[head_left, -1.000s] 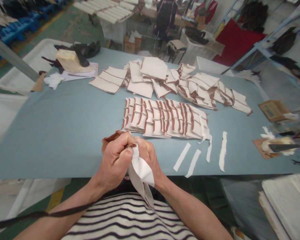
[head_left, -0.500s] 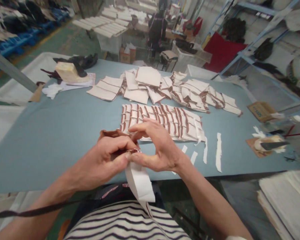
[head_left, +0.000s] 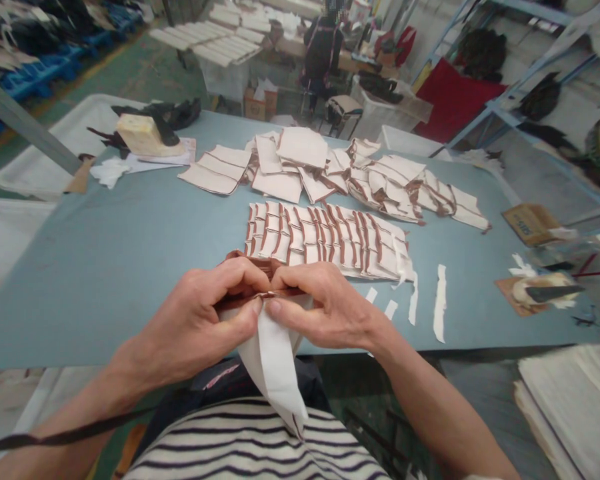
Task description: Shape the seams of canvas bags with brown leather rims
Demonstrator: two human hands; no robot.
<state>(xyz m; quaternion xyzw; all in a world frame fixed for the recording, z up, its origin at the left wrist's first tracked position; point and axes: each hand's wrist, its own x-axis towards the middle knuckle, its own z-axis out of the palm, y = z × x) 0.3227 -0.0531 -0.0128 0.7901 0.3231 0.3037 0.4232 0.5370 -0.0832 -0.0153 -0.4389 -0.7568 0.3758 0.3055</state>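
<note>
We see left hand (head_left: 200,320) and right hand (head_left: 325,310), fingers of both pinched tight on one small brown-and-white fabric piece (head_left: 273,353), held over the near edge of the blue-grey tabletop (head_left: 130,253). Its white tail hangs toward the striped shirt (head_left: 260,447). Row of overlapped brown-trimmed cream pieces (head_left: 325,240) lies just beyond.

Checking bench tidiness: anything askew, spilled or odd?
Nothing looks spilled or damaged. The back pile is heaped at mixed angles, unlike the neat fanned row before it. Loose white strips lie scattered near the table edge. The left hand and right hand pinch one white piece.
</note>
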